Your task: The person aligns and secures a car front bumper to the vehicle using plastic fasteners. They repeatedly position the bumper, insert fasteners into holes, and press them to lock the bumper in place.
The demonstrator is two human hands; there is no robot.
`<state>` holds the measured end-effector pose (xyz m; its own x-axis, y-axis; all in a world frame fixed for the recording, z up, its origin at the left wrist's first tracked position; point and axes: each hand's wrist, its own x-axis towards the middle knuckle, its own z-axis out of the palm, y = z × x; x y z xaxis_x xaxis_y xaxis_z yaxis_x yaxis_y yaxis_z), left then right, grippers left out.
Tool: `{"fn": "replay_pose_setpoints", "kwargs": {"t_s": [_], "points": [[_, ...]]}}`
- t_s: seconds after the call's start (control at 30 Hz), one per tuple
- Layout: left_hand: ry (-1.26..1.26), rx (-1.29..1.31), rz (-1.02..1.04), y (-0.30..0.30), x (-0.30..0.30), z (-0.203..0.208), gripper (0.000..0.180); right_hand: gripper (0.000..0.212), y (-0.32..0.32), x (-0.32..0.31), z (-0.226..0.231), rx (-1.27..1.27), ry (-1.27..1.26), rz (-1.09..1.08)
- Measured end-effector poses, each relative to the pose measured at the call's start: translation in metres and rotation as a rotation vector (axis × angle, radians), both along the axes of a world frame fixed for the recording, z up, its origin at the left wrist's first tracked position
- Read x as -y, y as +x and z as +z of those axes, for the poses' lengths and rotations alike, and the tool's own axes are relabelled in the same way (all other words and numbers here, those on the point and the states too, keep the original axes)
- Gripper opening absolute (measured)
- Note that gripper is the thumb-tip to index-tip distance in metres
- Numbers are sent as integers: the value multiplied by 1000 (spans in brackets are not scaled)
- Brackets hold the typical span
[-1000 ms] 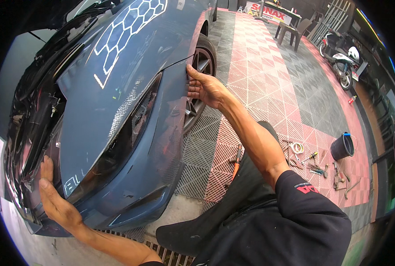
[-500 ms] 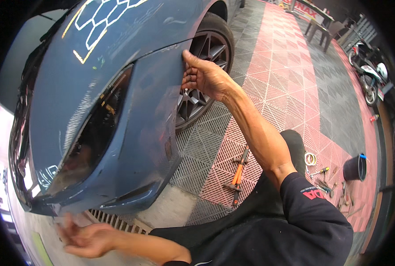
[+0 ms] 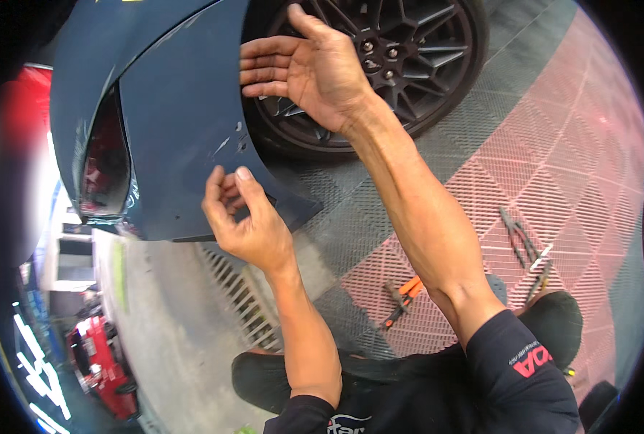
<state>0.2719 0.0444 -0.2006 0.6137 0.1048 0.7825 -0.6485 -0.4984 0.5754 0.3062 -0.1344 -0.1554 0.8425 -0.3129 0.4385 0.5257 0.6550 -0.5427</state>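
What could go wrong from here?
The right hand is at the edge of the blue bumper beside the wheel; skin might get pinched or nicked. Scuffs near that edge could worsen if rubbed. The orange-handled tool on the floor might trip someone.

Sleeve (image 3: pixel 497 341), red letters (image 3: pixel 530 362); shirt (image 3: pixel 427 396), seemingly white letters (image 3: pixel 348 427)

car panel (image 3: pixel 177 108): dark blue, white-streaked | wheel (image 3: pixel 391 65): black | floor tiles (image 3: pixel 561 166): pink and grey, line-patterned | tool handle (image 3: pixel 411 285): orange
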Motion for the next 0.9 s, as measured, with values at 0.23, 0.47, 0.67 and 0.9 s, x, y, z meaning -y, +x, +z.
{"fn": "replay_pose_setpoints", "kwargs": {"t_s": [0.23,0.47,0.67,0.9], "points": [[774,536,499,38,26,44,79,72,2,9,-12,19,170,168],[883,462,495,46,44,58,80,71,21,15,-46,125,287,336],[886,362,501,45,48,59,82,71,45,10,-85,-7,338,355],[926,327,514,46,44,60,80,39,52,-29,-70,61,240,354]]}}
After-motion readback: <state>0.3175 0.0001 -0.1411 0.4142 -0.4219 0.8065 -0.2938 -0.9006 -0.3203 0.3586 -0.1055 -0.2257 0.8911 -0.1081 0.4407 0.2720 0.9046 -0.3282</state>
